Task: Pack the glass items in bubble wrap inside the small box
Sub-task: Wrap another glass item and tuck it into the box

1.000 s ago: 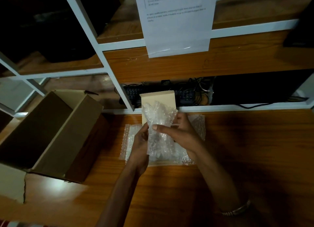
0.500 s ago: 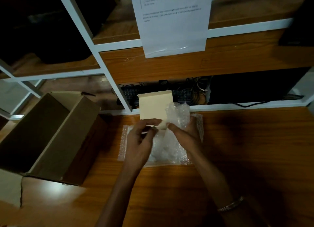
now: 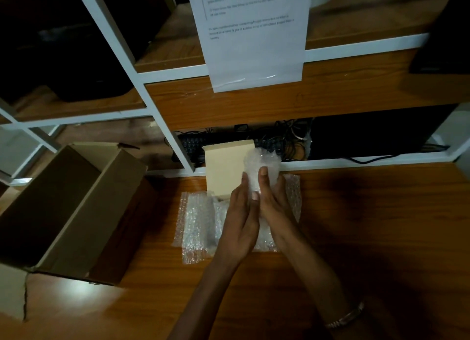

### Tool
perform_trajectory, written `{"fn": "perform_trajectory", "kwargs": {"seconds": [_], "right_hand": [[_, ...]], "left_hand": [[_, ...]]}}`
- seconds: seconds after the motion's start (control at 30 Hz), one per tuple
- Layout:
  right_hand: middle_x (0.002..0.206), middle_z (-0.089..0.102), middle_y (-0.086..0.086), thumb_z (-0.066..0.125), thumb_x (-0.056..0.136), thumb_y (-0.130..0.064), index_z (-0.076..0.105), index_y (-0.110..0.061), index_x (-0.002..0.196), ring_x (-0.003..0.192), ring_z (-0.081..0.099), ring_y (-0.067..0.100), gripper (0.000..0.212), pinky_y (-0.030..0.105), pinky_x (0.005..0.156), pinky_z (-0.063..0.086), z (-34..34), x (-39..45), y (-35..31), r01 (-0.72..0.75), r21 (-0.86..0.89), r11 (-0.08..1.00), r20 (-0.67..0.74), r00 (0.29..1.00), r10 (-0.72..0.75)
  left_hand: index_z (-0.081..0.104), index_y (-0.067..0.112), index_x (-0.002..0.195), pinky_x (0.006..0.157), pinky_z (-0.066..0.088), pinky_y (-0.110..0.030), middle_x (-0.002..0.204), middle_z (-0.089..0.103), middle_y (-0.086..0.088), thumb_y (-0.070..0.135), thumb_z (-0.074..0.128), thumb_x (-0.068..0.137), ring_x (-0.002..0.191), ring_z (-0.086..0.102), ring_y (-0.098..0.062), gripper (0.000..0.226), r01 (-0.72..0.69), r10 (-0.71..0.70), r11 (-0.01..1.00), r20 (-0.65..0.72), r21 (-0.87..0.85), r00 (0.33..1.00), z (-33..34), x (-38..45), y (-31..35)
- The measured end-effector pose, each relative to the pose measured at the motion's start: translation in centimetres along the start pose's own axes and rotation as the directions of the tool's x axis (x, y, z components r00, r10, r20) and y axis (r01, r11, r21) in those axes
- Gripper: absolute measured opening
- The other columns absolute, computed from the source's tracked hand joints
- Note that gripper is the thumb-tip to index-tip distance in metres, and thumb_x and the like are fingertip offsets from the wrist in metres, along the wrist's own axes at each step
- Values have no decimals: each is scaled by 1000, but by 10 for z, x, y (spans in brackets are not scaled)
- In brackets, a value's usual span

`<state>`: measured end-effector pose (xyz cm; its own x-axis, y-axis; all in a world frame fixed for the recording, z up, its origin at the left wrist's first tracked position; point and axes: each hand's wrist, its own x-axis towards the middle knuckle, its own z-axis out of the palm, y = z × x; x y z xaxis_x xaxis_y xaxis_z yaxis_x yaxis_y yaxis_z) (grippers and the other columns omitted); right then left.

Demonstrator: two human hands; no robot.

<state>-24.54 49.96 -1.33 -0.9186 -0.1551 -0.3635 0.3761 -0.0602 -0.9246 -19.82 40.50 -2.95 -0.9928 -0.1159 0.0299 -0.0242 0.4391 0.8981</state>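
wooden table (image 3: 356, 225) under bubble wrap sheets (image 3: 195, 220), open cardboard box (image 3: 76, 212)
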Motion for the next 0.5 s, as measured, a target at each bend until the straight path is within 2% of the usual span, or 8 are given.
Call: {"fn": "perform_trajectory", "kwargs": {"seconds": [0.03, 0.1, 0.17, 0.27, 0.33, 0.4, 0.47, 0.5], "right_hand": [[176, 4, -8, 29, 89, -81, -5, -34, 168, 159, 21, 19, 98, 34, 117, 26, 3, -1, -1, -14, -51, 999, 25, 1000, 15], [176, 1, -7, 26, 98, -75, -5, -35, 168, 161, 17, 19, 87, 33, 116, 24, 10, -1, 1, 8, -92, 996, 76, 997, -1], [173, 10, -10, 29, 104, -67, 4, -35, 168, 156, 20, 10, 76, 28, 111, 22, 15, -2, 4, 58, -53, 997, 113, 992, -52], [151, 29, -19, 32, 105, -67, 17, -37, 166, 139, 29, 2, 69, 30, 111, 27, 7, 1, 7, 48, -115, 992, 260, 965, -17], [163, 31, -16, 36, 101, -74, 24, -41, 164, 148, 31, 8, 72, 36, 115, 30, -5, 7, 8, 93, -274, 957, 306, 952, -5], [162, 40, -8, 51, 104, -59, 35, -36, 161, 144, 40, 8, 64, 33, 111, 39, -13, 7, 4, 295, -392, 871, 222, 950, -222], [151, 45, -14, 62, 105, -35, 49, -31, 151, 139, 43, 2, 49, 32, 112, 43, -15, 4, 0, 568, -458, 684, 259, 821, -508], [152, 44, -17, 63, 104, -28, 53, -30, 148, 143, 39, 0, 46, 31, 116, 40, -14, 3, -2, 650, -473, 595, 339, 757, -558]], "left_hand": [[19, 34, 170, 120, 28, -9, 171, 30, 18, 45, 36, 116, 150, 27, 19, 58, 17, -17, 998, -8, -69, 1000, -1, 2, -2], [30, 31, 167, 115, 42, -14, 158, 49, 21, 42, 40, 115, 144, 44, 12, 54, 72, -73, 979, 5, -191, 997, -6, 2, -4], [39, 35, 163, 110, 48, -16, 150, 58, 21, 45, 45, 112, 139, 52, 9, 52, 136, -125, 957, 59, -256, 990, -14, 1, -4], [41, 38, 158, 114, 48, -35, 155, 56, 12, 55, 61, 99, 145, 51, -9, 65, 271, -258, 894, 85, -356, 962, -27, -3, -16], [36, 33, 164, 120, 40, -51, 164, 48, 0, 60, 67, 97, 151, 46, -20, 79, 384, -367, 793, 132, -473, 921, -37, -5, -19], [45, 21, 160, 117, 47, -53, 156, 59, -12, 52, 59, 107, 144, 57, -28, 63, 406, -377, 685, 183, -604, 908, -43, -6, -21], [57, 16, 150, 106, 57, -47, 142, 70, -13, 42, 50, 112, 133, 67, -31, 46, 391, -357, 660, 191, -641, 914, -47, -8, -18], [59, 17, 147, 106, 58, -44, 139, 72, -9, 40, 50, 112, 132, 68, -28, 43, 386, -355, 663, 184, -641, 916, -49, -9, -19]]}}
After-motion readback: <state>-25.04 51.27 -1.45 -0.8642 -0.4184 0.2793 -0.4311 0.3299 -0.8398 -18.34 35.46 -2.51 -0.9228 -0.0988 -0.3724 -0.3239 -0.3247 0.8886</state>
